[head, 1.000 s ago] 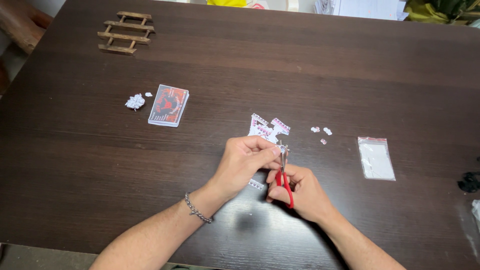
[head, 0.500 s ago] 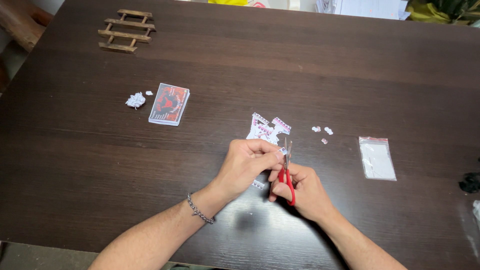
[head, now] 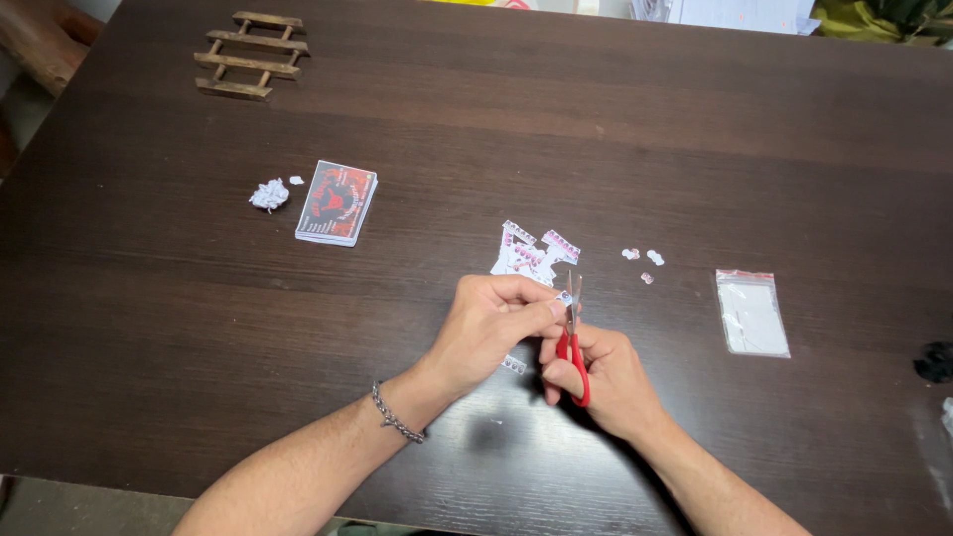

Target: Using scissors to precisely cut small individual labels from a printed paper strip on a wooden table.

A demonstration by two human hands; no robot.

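My right hand [head: 608, 377] grips small red-handled scissors [head: 573, 337], blades pointing up and away from me. My left hand [head: 488, 328], with a metal bracelet at the wrist, pinches a tiny printed paper piece [head: 564, 298] against the blades. Just beyond my fingers lies a small heap of cut printed paper strips [head: 526, 256]. One more strip [head: 513, 364] lies under my left hand. Three tiny cut bits [head: 640, 260] lie to the right of the heap.
A dark wooden table [head: 476, 139] holds a stack of red and black cards [head: 337, 201], a crumpled white paper ball [head: 268, 194], a small wooden rack [head: 248, 55] at far left and a clear zip bag [head: 751, 313] at right. A black object [head: 935, 362] sits at the right edge.
Both hands have stayed in nearly the same place. The scissors and the pinched paper piece have shifted only slightly between the fingers.
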